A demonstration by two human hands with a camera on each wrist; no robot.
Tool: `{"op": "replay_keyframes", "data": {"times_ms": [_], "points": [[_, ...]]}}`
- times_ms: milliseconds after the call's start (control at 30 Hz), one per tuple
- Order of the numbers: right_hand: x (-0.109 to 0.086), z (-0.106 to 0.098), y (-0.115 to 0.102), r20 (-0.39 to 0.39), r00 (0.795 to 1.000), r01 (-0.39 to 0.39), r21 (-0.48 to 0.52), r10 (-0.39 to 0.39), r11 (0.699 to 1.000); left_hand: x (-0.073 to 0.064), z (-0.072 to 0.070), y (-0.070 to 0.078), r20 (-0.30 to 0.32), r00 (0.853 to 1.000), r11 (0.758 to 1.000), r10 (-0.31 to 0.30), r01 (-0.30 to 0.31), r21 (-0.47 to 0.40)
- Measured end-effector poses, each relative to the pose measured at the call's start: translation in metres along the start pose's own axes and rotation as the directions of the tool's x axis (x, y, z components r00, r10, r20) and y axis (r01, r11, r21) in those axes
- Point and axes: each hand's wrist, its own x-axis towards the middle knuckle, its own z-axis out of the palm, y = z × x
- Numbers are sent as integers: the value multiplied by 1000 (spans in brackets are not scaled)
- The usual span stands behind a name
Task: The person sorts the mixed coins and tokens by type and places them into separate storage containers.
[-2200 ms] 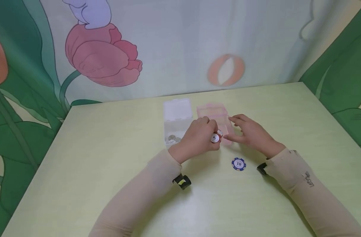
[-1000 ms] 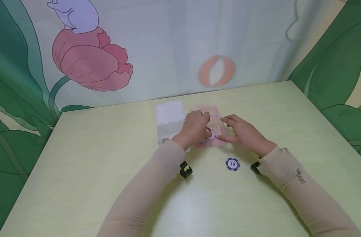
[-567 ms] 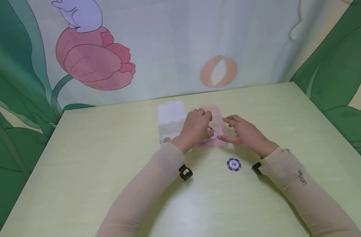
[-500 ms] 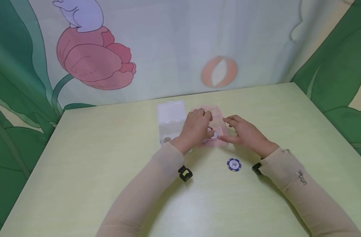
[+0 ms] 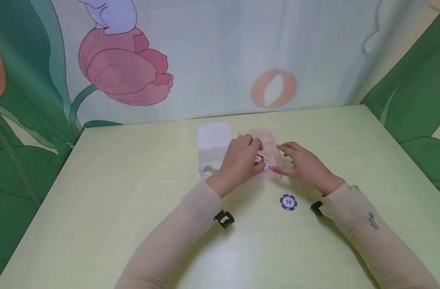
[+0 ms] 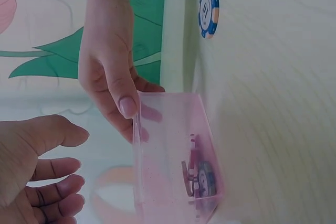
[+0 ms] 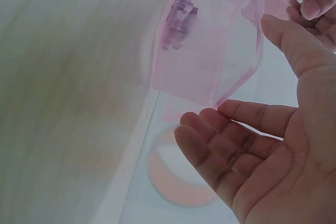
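Observation:
An open pink see-through box (image 6: 168,145) stands on the table with several poker chips in it, among them a red one (image 5: 258,159) and a blue-edged one (image 6: 206,179). Above it is my left hand (image 5: 239,162), fingers loosely bent and thumb apart; the left wrist view shows nothing between them. At the box's right side, my right hand (image 5: 306,164) touches the wall and rim with thumb and fingertips, the fingers spread and fairly straight. A blue chip marked 10 (image 5: 288,202) lies flat on the table in front of the box.
Left of the pink box stands a clear box with its lid (image 5: 214,134) open, holding silver coins (image 5: 207,169). My left forearm partly covers its front. A printed curtain (image 5: 212,60) hangs behind the table's (image 5: 133,180) far edge.
My left hand held a red chip marked 5 over the pink box, lowered it inside and let go; its fingers are now empty. My right hand stays at the box's side.

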Motion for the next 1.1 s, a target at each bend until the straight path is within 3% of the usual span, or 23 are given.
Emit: {"op": "replay_keyframes", "data": {"times_ms": [333,600,833,1100], "points": [[0,0,-1,12,1000,-22,-1,22,1000,-20,0,10,-52,997,998,61,-62,-27],[-1,1,1,-3,1000,3,-16,-3,1000,-36,11,19,-98,981,986,165,-166,1],[-1,0,1,-4,1000,15,-18,-15,1000,-44,19,27,-74,976,979,204,-204,10],[0,0,0,4,1000,-6,7,6,1000,-48,27,42,7,972,972,233,-233,26]]}}
